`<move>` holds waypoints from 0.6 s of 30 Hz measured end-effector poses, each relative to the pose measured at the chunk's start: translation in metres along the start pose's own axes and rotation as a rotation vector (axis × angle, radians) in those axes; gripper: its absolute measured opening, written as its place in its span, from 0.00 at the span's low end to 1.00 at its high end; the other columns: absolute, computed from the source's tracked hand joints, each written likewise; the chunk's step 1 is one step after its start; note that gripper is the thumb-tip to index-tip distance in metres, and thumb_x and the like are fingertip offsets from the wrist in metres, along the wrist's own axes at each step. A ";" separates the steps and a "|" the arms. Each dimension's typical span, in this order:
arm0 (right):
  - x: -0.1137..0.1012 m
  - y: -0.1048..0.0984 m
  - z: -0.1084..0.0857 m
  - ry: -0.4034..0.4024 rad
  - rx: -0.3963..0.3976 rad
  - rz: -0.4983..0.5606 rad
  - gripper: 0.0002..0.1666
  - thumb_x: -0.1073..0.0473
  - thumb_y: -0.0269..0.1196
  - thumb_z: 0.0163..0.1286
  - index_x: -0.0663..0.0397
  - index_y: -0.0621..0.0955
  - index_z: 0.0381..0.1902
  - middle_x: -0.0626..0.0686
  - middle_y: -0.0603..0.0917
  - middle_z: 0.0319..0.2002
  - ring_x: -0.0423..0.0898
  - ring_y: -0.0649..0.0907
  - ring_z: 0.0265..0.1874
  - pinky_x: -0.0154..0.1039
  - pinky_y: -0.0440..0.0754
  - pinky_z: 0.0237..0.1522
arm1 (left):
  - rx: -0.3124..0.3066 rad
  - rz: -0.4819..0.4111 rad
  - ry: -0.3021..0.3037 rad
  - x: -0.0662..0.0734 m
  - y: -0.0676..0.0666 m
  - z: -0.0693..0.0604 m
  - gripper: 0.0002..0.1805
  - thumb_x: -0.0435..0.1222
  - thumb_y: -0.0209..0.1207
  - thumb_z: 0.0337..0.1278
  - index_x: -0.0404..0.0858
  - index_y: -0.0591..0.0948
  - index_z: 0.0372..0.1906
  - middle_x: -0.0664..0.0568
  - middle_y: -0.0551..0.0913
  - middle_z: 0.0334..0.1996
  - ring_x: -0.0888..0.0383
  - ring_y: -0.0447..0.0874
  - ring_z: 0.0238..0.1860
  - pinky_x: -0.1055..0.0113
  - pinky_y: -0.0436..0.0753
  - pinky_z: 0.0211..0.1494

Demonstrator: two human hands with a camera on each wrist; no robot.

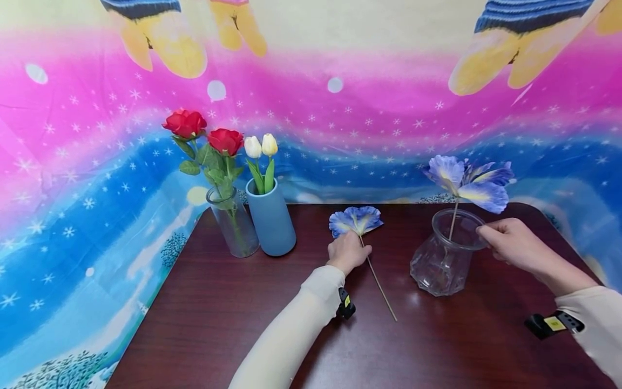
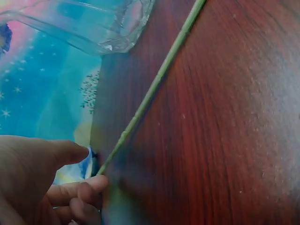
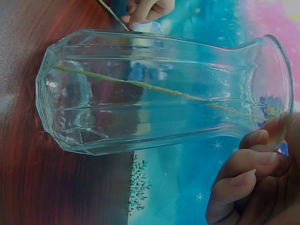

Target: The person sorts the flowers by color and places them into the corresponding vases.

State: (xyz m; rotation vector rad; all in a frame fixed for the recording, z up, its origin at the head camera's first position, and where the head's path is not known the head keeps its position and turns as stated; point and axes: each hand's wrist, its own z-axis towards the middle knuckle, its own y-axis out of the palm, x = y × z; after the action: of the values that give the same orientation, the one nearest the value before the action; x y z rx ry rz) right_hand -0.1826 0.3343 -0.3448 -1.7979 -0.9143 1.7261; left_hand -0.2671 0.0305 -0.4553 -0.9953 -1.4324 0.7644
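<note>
My left hand (image 1: 347, 253) holds a blue-purple iris (image 1: 357, 220) by its stem, just under the bloom. The thin green stem (image 2: 161, 72) slants over the table toward me; in the left wrist view the thumb and fingers are at its far end. At the right, my right hand (image 1: 515, 246) grips the flared rim of a clear faceted glass vase (image 1: 439, 270), thumb and curled fingers at its edge. A second iris (image 1: 483, 194) stands in this vase, its stem (image 3: 150, 86) visible through the glass and its bloom above the rim.
Left of the hands, a clear glass vase (image 1: 238, 237) holds two red roses (image 1: 225, 141). Beside it stands a matte blue vase (image 1: 273, 224) with white and yellow tulips (image 1: 261, 146). The dark wooden table (image 1: 204, 324) ends at a printed cloth backdrop (image 1: 340, 129).
</note>
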 end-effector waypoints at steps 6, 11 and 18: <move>-0.001 0.000 -0.001 0.001 -0.003 0.005 0.26 0.56 0.42 0.79 0.55 0.61 0.17 0.42 0.57 0.12 0.37 0.59 0.13 0.41 0.63 0.17 | 0.012 0.042 -0.017 0.001 0.007 0.001 0.27 0.57 0.64 0.60 0.48 0.70 0.14 0.56 0.70 0.13 0.56 0.75 0.18 0.61 0.71 0.24; -0.001 -0.001 -0.002 0.004 -0.005 0.016 0.25 0.57 0.41 0.78 0.57 0.61 0.17 0.42 0.57 0.13 0.37 0.58 0.13 0.41 0.63 0.17 | 0.007 0.049 -0.021 0.001 0.009 0.002 0.26 0.57 0.64 0.60 0.48 0.72 0.15 0.56 0.73 0.14 0.57 0.75 0.19 0.61 0.71 0.24; -0.001 0.000 -0.001 0.005 -0.006 0.024 0.24 0.58 0.42 0.78 0.56 0.61 0.17 0.42 0.57 0.12 0.37 0.59 0.13 0.41 0.63 0.16 | -0.012 0.031 -0.039 0.001 0.011 0.002 0.27 0.55 0.65 0.60 0.46 0.71 0.13 0.55 0.74 0.15 0.56 0.75 0.19 0.61 0.71 0.23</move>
State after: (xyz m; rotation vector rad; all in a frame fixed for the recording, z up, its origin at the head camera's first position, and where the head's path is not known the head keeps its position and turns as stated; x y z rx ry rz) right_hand -0.1812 0.3335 -0.3442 -1.8232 -0.9005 1.7341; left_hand -0.2675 0.0364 -0.4647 -1.0188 -1.4596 0.8027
